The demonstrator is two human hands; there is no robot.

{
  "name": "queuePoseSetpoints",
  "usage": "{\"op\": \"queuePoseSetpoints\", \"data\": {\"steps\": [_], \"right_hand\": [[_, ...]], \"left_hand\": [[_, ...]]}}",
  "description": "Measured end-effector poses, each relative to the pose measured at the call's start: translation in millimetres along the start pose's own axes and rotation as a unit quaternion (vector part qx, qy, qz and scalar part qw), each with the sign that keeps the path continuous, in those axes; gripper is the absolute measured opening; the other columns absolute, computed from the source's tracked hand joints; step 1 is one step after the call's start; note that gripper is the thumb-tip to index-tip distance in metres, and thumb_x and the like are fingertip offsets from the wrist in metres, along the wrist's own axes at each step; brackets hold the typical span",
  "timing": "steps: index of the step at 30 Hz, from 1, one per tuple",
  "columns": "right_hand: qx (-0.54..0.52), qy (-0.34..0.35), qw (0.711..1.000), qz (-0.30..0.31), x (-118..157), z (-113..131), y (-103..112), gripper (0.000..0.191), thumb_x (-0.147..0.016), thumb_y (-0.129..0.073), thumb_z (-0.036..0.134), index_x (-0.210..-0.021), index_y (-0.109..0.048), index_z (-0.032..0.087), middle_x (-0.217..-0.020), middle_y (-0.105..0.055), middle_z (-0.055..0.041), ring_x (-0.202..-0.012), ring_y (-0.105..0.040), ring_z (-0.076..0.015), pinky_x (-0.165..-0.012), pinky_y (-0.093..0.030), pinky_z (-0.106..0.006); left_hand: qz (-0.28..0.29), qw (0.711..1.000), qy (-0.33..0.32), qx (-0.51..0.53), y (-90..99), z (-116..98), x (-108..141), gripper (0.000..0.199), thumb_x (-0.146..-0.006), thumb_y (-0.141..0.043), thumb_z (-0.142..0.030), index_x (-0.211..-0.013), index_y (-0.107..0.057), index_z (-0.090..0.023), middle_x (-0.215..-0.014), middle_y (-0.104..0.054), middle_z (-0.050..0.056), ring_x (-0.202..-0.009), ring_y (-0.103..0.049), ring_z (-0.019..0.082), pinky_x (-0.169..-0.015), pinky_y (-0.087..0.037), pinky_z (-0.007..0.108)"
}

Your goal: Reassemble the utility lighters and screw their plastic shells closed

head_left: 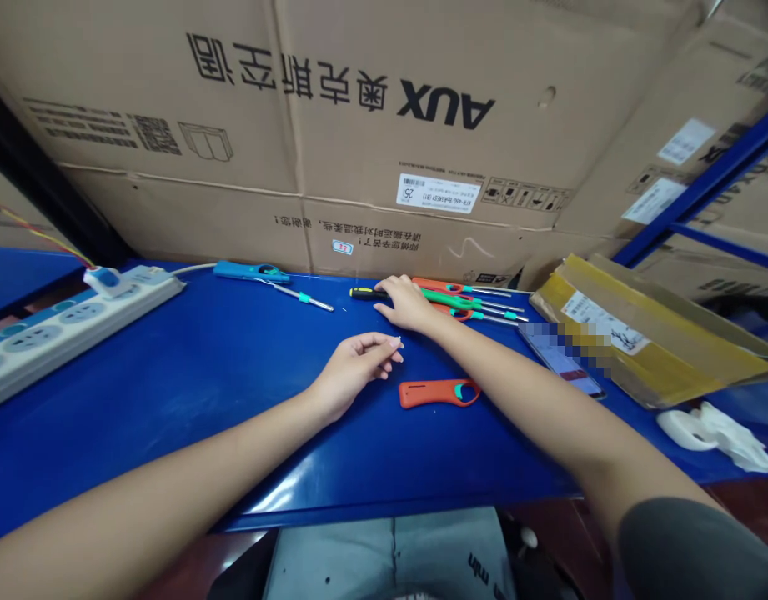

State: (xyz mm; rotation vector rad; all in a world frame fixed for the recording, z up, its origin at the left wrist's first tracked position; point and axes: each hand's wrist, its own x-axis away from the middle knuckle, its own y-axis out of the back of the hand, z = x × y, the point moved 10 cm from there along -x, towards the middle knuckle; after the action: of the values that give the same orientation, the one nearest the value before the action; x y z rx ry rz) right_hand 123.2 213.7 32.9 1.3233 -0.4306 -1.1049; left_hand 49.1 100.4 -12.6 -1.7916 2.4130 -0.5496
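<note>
My left hand [358, 371] is closed in a pinch over the middle of the blue table, with a tiny pale piece [400, 341] at its fingertips, too small to name. Farther back, my right hand [409, 305] has its fingers around a screwdriver [366, 293] with a black and yellow handle; its shaft is hidden. Just beyond that hand lie a green gas lighter [451, 298] and orange gas lighters [434, 286], partly covered. An orange lighter casing [429, 394] lies below my right forearm. A blue lighter casing [246, 272] and a metal lighter tube [299, 296] lie at back left.
A white power strip [87, 312] lies along the left. At right are a phone [555, 354], an open cardboard box with yellow tape [646, 333] and a white roll with crumpled tissue [687, 429]. Large cardboard [333, 175] stands behind the table.
</note>
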Motion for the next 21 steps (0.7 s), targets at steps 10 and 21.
{"op": "queuePoseSetpoints", "data": {"steps": [10, 21], "right_hand": [[-0.103, 0.024, 0.987, -0.118, 3, 17, 65, 0.014, -0.091, -0.064, 0.020, -0.105, -0.064, 0.019, -0.106, -0.070, -0.0082, -0.096, -0.063, -0.0221, -0.089, -0.052, -0.042], [-0.551, -0.146, 0.803, -0.176, 119, -35, 76, 0.035, -0.076, -0.081, 0.049, -0.086, -0.064, 0.020, -0.072, -0.056, 0.0044, -0.057, -0.045, -0.0070, -0.052, -0.042, -0.021]], "left_hand": [[0.017, 1.000, -0.016, -0.019, -1.3, 1, -1, 0.042, -0.066, -0.088, -0.049, -0.083, -0.073, -0.013, -0.073, -0.068, 0.003, -0.058, -0.051, 0.008, -0.057, -0.041, 0.021], [-0.002, 0.996, -0.047, -0.081, -7.5, -6, 8, 0.032, -0.078, -0.080, -0.046, -0.084, -0.073, -0.015, -0.075, -0.068, 0.002, -0.058, -0.049, 0.009, -0.055, -0.039, 0.022]]}}
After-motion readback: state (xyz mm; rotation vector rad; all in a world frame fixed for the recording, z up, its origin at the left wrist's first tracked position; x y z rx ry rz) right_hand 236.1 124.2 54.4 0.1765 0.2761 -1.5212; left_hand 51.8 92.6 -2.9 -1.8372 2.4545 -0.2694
